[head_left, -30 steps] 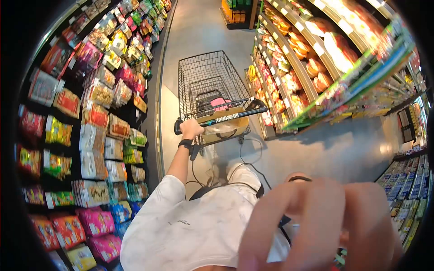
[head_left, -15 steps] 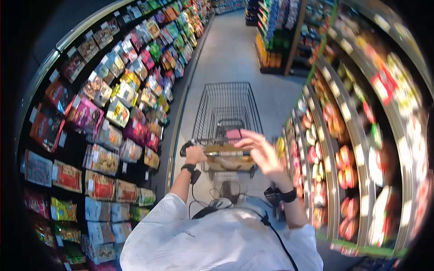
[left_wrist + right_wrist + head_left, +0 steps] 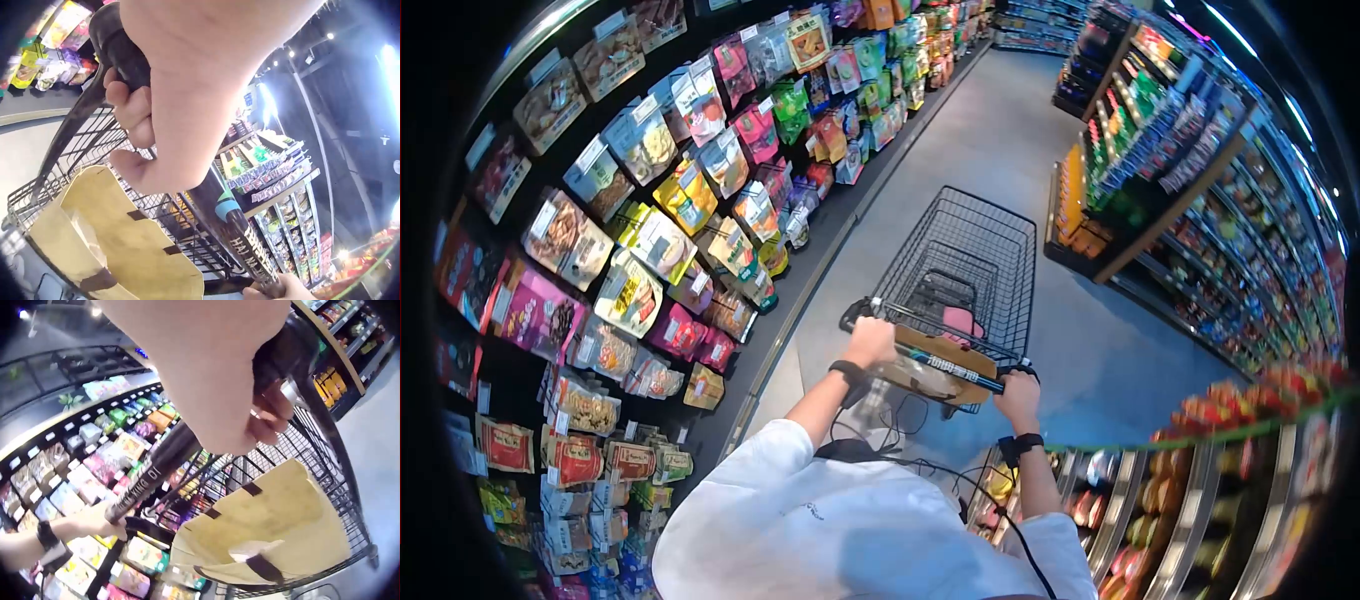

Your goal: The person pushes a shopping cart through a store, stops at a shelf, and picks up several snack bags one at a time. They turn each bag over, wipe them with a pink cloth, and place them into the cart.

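Observation:
A black wire shopping cart [image 3: 1033, 270] stands ahead of the person, its dark handlebar [image 3: 948, 367] printed with white lettering. The left hand [image 3: 870, 343] grips the bar's left end. At the opposite end, the right hand [image 3: 1018, 396] has its fingers curled round the bar. A tan, cardboard-like open holder [image 3: 269, 519] with dark straps hangs just below the handlebar, and pale crumpled material shows on it. Inside the cart is a small pink item [image 3: 960, 321]. Both wrists carry black bands with cables running from them.
Hanging snack packets [image 3: 640, 235] fill the wall rack along the left. A dark shelf unit [image 3: 1120, 190] stands ahead on the right, with orange goods at its base. Nearer on the right are slanted shelves [image 3: 1180, 510]. Grey floor [image 3: 960, 130] runs between them.
The right hand came down from close to the camera, passed over the cart and took hold of the handlebar. The cart now points farther right, and the shelves have shifted in view.

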A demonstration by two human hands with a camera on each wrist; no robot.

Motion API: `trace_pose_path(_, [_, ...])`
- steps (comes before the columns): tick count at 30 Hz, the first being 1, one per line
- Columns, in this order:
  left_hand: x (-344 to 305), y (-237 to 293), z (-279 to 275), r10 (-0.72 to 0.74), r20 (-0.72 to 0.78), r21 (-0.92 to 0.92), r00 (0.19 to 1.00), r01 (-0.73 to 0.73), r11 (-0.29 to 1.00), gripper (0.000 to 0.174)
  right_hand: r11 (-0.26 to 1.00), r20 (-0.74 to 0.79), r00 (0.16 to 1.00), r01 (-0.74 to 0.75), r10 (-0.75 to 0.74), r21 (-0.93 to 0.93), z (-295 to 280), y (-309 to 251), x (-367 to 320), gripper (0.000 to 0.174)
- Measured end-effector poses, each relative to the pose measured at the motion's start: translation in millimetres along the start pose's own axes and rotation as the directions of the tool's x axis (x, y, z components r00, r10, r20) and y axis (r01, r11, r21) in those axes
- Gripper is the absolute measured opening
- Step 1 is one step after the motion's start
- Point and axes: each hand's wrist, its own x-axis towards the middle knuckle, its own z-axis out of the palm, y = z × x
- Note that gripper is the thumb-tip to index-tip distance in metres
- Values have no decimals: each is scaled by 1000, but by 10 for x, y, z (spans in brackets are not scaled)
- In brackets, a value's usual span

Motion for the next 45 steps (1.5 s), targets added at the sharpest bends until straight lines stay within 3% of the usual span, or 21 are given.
trace_pose_path(1, [342, -9, -137, -2, 24, -2, 1000, 2, 1000, 23, 1000, 30, 999, 12, -11, -18, -9, 148, 342, 18])
trace_pose_path(4, [1408, -89, -285, -26, 74, 0, 997, 26, 1000, 23, 985, 262, 950, -168, 170, -32, -20, 547, 1376, 25])
trace_pose_path(7, [2469, -208, -359, -4, 44, 0, 999, 4, 1000, 22, 990, 228, 967, -92, 115, -107, 22, 1001, 2374, 27])
trace_pose_path(8, [2829, -258, -371, 15, 33, -22, 999, -14, 1000, 23, 988, 164, 979, -99, 118, -118, 42, 1140, 2676, 15])
trace_pose_path(12, [4241, -302, -536, -13, -18, 5, 1000, 13, 1000, 23, 992, 93, 991, -87, 95, -94, 122, 1816, 3983, 17])
trace_pose_path(13, [4567, -282, -489, -25, -31, 10, 999, 25, 1000, 23, 993, 89, 992, -81, 88, -85, 150, 2020, 4280, 18])
trace_pose_path(14, [4975, -284, -478, -74, 78, 66, 994, 69, 995, 28, 992, 99, 991, -85, 94, -89, 191, 2219, 4605, 20])
trace_pose_path(22, [7842, -425, -598, -100, 111, 74, 989, 92, 993, 26, 989, 178, 977, -96, 114, -110, 283, 3605, 7224, 21])
trace_pose_path(36, [12714, -1116, -1001, -25, -47, -16, 999, 24, 1000, 19, 987, 58, 991, -114, 121, -115, 592, 5417, 11657, 19])
trace_pose_path(40, [14094, -1309, -1009, 43, -122, -55, 992, -50, 997, 17, 982, 112, 985, -110, 128, -151, 703, 5996, 12873, 20])
trace_pose_path(41, [14444, -1381, -1012, 48, -88, -26, 995, -50, 998, 17, 976, 183, 967, -148, 177, -161, 687, 6087, 13195, 19])
trace_pose_path(45, [15715, -1574, -1217, 43, -45, 29, 998, -42, 999, 17, 967, 210, 954, -180, 216, -178, 763, 6493, 14409, 21])
